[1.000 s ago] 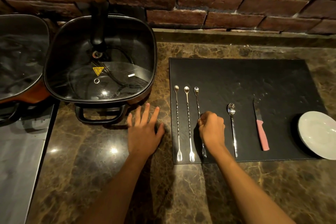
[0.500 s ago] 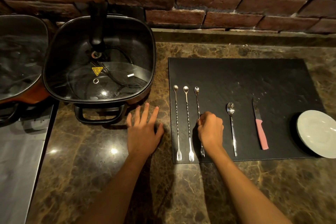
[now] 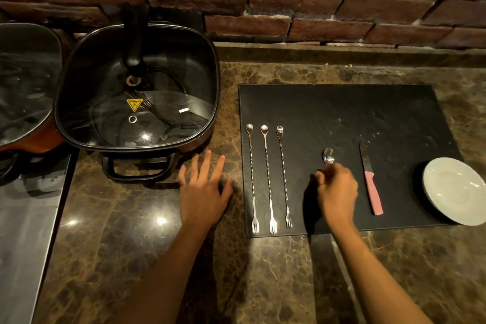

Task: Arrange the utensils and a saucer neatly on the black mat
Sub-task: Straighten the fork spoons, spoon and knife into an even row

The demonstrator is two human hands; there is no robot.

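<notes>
The right hand (image 3: pixel 338 193) has left the third twisted fork (image 3: pixel 284 176) and now curls over the spoon (image 3: pixel 328 156) on the black mat (image 3: pixel 342 113). Left hand (image 3: pixel 203 189) lies spread flat on the bench (image 3: pixel 263 284). White saucer (image 3: pixel 453 189) overhangs the mat's right edge.

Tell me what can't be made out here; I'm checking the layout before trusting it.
- Short steel spoon: head view, handle hidden under the right hand; grip unclear.
- Round white saucer: its right rim is cut off by the frame edge, and it overhangs the black rectangular mat.
- Orange-sided pan: cropped at the left edge.
- Pink-handled knife: blade dark against the mat, edge indistinct.
</notes>
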